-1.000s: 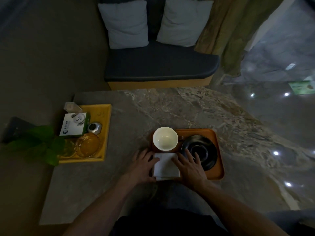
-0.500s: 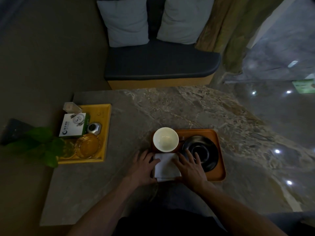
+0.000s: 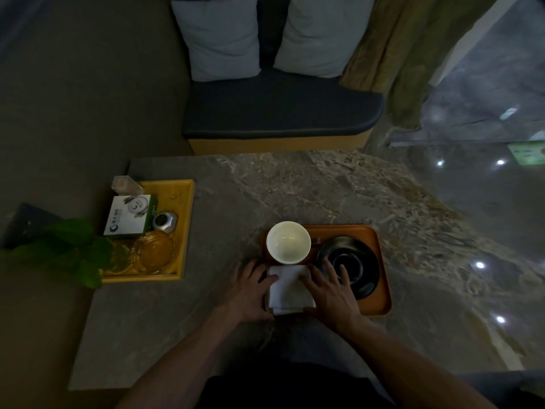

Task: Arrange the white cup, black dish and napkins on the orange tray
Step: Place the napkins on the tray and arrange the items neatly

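Head cam: I see napkins (image 3: 290, 286) at near-left corner of orange tray (image 3: 380, 278), white cup (image 3: 288, 242) just behind, black dish (image 3: 349, 265) to the right. Left hand (image 3: 250, 290) and right hand (image 3: 331, 293) lie flat, fingers spread, flanking the stack. Marble table (image 3: 295, 190) bare beyond; yellow tray (image 3: 185, 228) far left.

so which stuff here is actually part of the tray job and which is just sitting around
Part of the job:
- white cup
- black dish
- napkins, with the left hand and right hand flat at their sides
- orange tray

Just lying about:
- yellow tray with a white box, a glass dish and a small silver object
- green plant
- two cushions
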Demonstrator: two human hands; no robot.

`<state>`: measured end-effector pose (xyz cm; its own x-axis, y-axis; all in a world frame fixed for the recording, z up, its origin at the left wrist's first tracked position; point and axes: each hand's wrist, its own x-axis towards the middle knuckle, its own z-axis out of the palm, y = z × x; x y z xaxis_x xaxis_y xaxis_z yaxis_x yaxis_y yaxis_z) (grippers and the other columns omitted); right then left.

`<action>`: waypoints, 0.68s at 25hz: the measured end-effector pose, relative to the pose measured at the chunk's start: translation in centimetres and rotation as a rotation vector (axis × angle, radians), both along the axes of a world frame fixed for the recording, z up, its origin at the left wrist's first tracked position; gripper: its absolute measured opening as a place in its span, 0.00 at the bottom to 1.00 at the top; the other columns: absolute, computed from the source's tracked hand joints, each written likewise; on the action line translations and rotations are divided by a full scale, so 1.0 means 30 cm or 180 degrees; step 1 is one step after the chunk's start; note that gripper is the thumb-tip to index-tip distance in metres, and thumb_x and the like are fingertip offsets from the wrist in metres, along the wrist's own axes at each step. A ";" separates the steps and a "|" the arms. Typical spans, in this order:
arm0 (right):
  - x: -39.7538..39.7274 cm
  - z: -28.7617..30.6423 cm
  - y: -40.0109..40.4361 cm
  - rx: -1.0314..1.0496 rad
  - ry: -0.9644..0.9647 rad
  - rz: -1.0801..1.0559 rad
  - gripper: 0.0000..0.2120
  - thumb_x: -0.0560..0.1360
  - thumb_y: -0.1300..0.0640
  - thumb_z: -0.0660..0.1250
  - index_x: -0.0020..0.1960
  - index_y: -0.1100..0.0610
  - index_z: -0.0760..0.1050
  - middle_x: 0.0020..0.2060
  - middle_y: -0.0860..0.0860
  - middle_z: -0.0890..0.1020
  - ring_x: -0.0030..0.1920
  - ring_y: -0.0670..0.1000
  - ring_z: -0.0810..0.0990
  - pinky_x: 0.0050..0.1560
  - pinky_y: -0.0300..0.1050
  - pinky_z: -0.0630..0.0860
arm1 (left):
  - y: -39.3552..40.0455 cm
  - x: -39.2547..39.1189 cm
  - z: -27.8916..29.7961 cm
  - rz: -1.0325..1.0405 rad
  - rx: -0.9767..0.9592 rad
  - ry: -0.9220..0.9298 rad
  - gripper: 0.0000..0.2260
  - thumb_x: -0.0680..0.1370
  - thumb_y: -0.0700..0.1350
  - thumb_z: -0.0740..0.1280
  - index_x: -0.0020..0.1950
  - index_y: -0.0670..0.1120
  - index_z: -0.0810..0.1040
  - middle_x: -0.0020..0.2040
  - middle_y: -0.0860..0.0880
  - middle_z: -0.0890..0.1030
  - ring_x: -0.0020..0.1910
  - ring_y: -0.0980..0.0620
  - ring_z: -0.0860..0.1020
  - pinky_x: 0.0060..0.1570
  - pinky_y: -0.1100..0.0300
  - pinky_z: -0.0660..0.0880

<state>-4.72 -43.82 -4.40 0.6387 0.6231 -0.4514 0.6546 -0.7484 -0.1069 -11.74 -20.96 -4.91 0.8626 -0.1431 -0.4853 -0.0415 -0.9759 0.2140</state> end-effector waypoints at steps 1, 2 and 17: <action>0.002 0.002 0.001 0.0008 0.0002 0.0009 0.40 0.74 0.37 0.64 0.77 0.46 0.47 0.79 0.52 0.50 0.77 0.63 0.39 0.72 0.69 0.38 | -0.006 -0.001 0.003 0.0001 0.0037 0.0026 0.43 0.69 0.70 0.66 0.78 0.57 0.54 0.80 0.48 0.55 0.79 0.44 0.48 0.76 0.38 0.43; 0.005 0.003 0.004 0.0020 0.0016 0.0018 0.40 0.74 0.37 0.64 0.77 0.46 0.47 0.79 0.52 0.50 0.77 0.62 0.39 0.72 0.69 0.38 | -0.013 -0.004 0.008 0.0043 0.0043 0.0032 0.44 0.68 0.71 0.66 0.78 0.57 0.54 0.80 0.49 0.54 0.79 0.44 0.47 0.76 0.39 0.42; 0.019 0.012 0.029 -0.0046 0.0141 0.0019 0.43 0.73 0.43 0.68 0.78 0.47 0.45 0.79 0.51 0.49 0.77 0.62 0.38 0.72 0.70 0.38 | -0.034 0.008 -0.004 0.0178 0.0119 0.0000 0.39 0.70 0.68 0.64 0.77 0.56 0.57 0.78 0.48 0.58 0.78 0.43 0.52 0.76 0.39 0.46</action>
<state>-4.16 -42.97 -4.04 0.6141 0.6202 -0.4882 0.6539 -0.7461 -0.1252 -11.50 -21.98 -5.03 0.8688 -0.0763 -0.4893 0.0135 -0.9840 0.1774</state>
